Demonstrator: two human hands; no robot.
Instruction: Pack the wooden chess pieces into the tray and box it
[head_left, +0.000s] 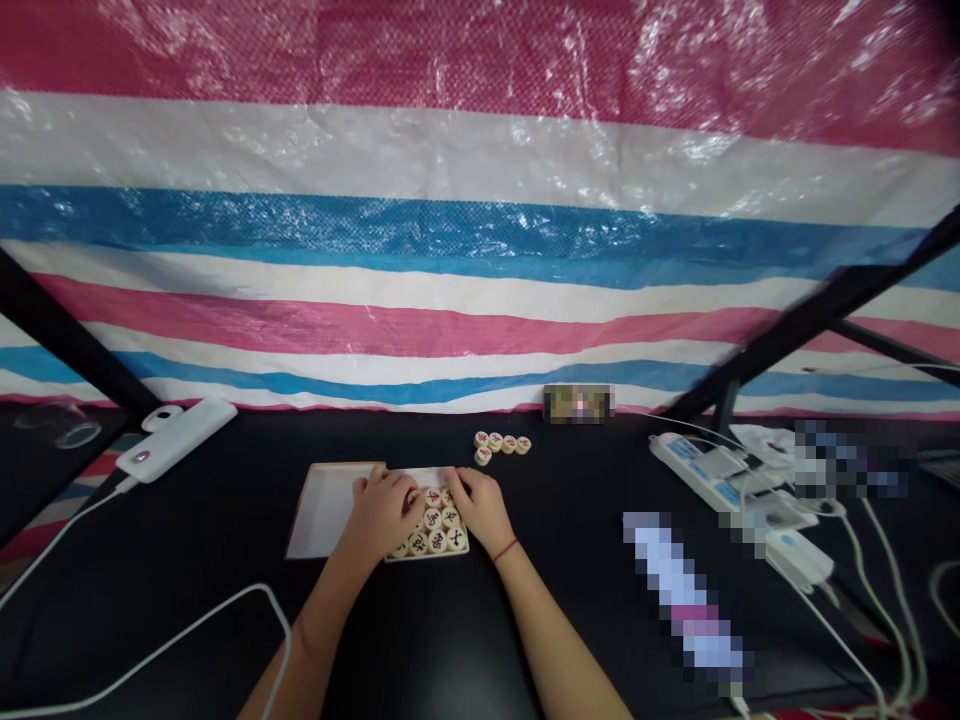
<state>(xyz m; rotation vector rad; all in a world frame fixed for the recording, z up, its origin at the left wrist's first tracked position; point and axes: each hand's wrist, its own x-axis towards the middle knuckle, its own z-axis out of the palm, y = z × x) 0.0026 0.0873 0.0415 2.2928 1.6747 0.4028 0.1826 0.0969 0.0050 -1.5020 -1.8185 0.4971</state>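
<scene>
In the head view, we're looking down at a black bench [450,640], and both hands are at a shallow white box [464,549] filled with round xiangqi pieces [436,541], characters up in red and black. The left hand [384,510] arches over the box's left side, fingers curled down onto the pieces there; whether it grips one, I can't tell, the fingers hide it. Over on the right, the right hand [482,508] is partly closed at the box's far right corner, thumb and forefinger near together; any hold there is unclear too. There's a red cord [507,550] around that wrist.

Just left of the box lies the open lid [324,515], pale inside. Beyond the right hand sit five loose pieces [496,442], four in a row and one in front of the row's left end. Farther right, a white power strip [705,475] lies among cables, and a white power bank [177,440] rests at far left, a cable plugged in.
</scene>
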